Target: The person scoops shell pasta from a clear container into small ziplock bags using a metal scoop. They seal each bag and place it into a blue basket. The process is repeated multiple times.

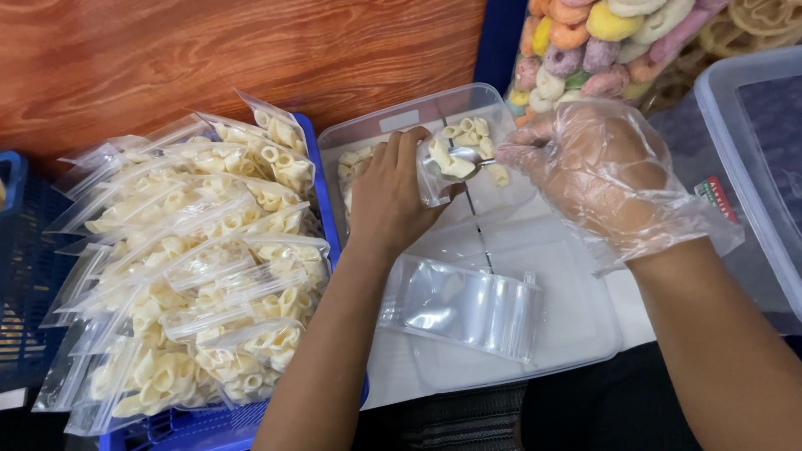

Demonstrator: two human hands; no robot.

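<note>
Head view, looking down over both forearms. Left hand [386, 194], bare, reaches forward from lower centre, back of the hand up, fingers curled together and clamped on a small clear zip-top plastic bag [434, 174], held upright at its mouth over a clear rectangular plastic container [393, 125]. Right hand [603, 175], in a loose transparent plastic glove, comes in from the right, fingers bunched together on the handle of a small metal spoon [464, 159]. Spoon bowl sits at the bag mouth, loaded with pale cream tube-shaped crackers [455, 164]; same pale tubes lie loose in the container behind.

Bag is small and see-through, a few pale pieces visible against it; whether they are inside is hard to tell.

Nearer the body, a stack of empty clear zip-top bags [464, 307] lies on a translucent plastic lid [576, 334]. Left of the arm, a blue plastic crate [327, 196] heaped with filled clear bags of the same pale crackers [200, 259]. Top right, a large clear bag of multicoloured ring-shaped crackers [585, 42].
</note>
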